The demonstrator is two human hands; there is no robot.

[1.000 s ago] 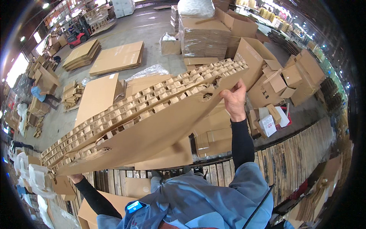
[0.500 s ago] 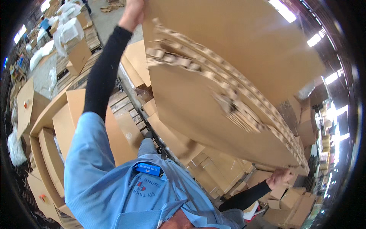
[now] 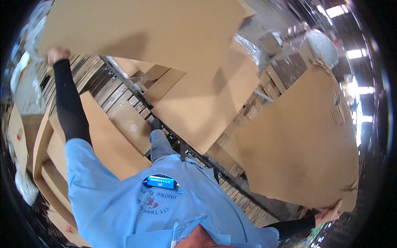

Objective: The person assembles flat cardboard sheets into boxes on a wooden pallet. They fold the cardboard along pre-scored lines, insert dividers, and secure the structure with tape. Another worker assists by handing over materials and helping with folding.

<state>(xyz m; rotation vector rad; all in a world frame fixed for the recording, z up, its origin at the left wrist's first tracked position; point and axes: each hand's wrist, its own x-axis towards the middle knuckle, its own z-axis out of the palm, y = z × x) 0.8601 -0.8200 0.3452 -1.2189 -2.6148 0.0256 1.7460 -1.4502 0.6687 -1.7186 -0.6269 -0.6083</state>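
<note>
At the far left, my left hand (image 3: 57,56) is closed on the near edge of a large brown cardboard sheet (image 3: 144,25) that stretches across the top of the view. My right hand (image 3: 328,214), low on the right, grips the bottom edge of a second cardboard sheet (image 3: 297,144), thumb on its near face. That sheet is tilted, and its right edge is torn and crumpled. Between the two lies another flat cardboard piece (image 3: 202,111) with shadows across it. Both my arms are spread wide.
A dark metal rail (image 3: 136,93) runs diagonally past my leg. Cardboard boxes (image 3: 58,165) stand at my left, beside wooden pallet slats (image 3: 111,97). Clear plastic wrap (image 3: 320,47) bundles items at the far right.
The layered cardboard has parted into separate sheets. My left hand has swung left and nearer with one; my right hand has moved right and lower, holding the torn-edged one.
</note>
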